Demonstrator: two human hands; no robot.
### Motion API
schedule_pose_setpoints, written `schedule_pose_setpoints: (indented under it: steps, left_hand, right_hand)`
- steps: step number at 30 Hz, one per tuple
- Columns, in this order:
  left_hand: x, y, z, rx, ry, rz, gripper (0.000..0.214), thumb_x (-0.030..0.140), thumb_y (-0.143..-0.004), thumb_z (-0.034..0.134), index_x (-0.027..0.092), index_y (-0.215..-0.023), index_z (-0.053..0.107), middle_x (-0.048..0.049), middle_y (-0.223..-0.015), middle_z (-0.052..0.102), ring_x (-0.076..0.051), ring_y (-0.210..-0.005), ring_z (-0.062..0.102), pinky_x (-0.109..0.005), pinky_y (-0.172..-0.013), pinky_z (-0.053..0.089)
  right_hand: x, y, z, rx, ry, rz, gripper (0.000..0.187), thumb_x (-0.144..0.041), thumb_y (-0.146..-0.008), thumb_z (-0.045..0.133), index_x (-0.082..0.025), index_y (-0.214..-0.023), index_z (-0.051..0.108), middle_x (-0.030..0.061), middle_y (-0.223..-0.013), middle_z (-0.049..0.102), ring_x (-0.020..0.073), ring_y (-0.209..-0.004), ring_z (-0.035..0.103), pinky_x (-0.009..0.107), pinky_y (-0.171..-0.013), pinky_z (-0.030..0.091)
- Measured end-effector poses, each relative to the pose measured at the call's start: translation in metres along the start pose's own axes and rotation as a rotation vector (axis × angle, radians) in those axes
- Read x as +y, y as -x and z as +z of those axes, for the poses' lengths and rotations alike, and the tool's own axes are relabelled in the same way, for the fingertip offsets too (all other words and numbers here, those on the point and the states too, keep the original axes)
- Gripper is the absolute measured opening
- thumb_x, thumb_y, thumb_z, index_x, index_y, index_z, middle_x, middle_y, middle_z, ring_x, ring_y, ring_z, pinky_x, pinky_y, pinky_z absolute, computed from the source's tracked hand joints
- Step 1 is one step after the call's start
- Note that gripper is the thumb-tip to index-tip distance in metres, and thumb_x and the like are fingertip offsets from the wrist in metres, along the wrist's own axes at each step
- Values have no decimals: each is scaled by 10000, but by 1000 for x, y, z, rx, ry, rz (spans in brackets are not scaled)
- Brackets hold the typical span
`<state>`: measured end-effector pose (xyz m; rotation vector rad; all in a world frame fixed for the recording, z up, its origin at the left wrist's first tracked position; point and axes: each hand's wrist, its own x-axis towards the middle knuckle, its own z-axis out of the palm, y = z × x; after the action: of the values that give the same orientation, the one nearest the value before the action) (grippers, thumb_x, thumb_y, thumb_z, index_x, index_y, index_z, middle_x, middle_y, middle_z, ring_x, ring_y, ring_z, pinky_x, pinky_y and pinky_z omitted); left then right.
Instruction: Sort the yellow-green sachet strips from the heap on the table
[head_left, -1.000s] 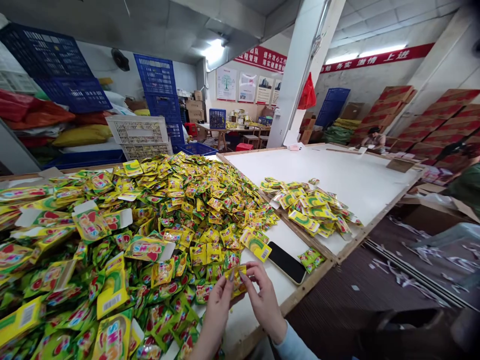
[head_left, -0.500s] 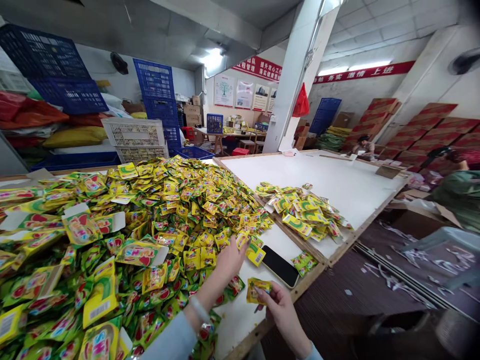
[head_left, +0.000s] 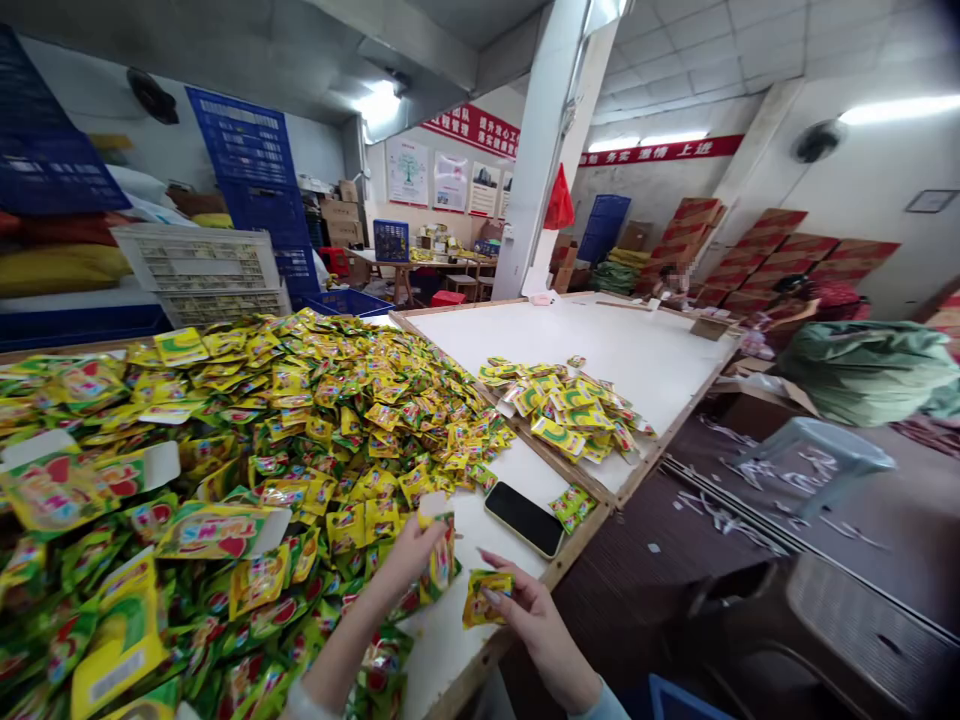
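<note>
One packet [head_left: 482,602] is pinched in the right hand [head_left: 541,628], lower centre of the frame; just left of it, the left hand [head_left: 411,552] grips a box [head_left: 445,565]. A phone [head_left: 523,519] lies above them; a heap [head_left: 360,395] of packets and boxes fills the lower left.

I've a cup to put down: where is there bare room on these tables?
Most room: the far white tabletop, beyond the small pile of yellow boxes. A smaller patch lies between the big packet heap, the phone and the wooden divider; a narrow strip, between the heap and near wooden edge. The left side is crowded by the heap.
</note>
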<state>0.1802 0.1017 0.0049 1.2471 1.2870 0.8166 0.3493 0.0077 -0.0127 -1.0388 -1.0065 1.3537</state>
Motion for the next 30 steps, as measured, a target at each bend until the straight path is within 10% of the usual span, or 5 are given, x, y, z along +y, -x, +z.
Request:
schedule_pose_setpoints:
  steps: [8,15,20,30]
  left_hand:
    - [-18,110,-32,-120,525,-132,291,339,-575,719,169,-787,615,0,-673,629,-166,-641,587,-279,-643,482]
    - [-30,121,-35,-161,433,9,323,353,-538,747,162,-734,576,14,-639,554,-132,-585,494,-254,-571,403]
    - [-36,129,-32,-145,339,-19,368,199,-504,720,168,-832,557,26,-677,566,-138,-641,491,-249,-614,395]
    - [-30,139,-29,-213,397,14,389,137,-538,681,169,-902,547,-5,-811,618,-181,-760,555,-271,-677,427]
  right_hand:
    - [-44,-20,62,-228,31,7,238,-350,-757,641,-192,-923,577,-28,-651,537,65,-433,428,180,-356,399]
    - [-61,-13,97,-572,526,-333,115,-198,-808,565,-204,-913,614,55,-939,568,172,-892,532,299,-783,449]
    - [-80,-12,92,-823,810,-260,164,-122,-823,511,-204,-911,623,34,-912,573,149,-838,539,265,-754,435]
    - [-90,-2,100,-871,938,-220,259,-29,-762,522,-199,-931,618,30,-915,596,152,-858,556,240,-756,435]
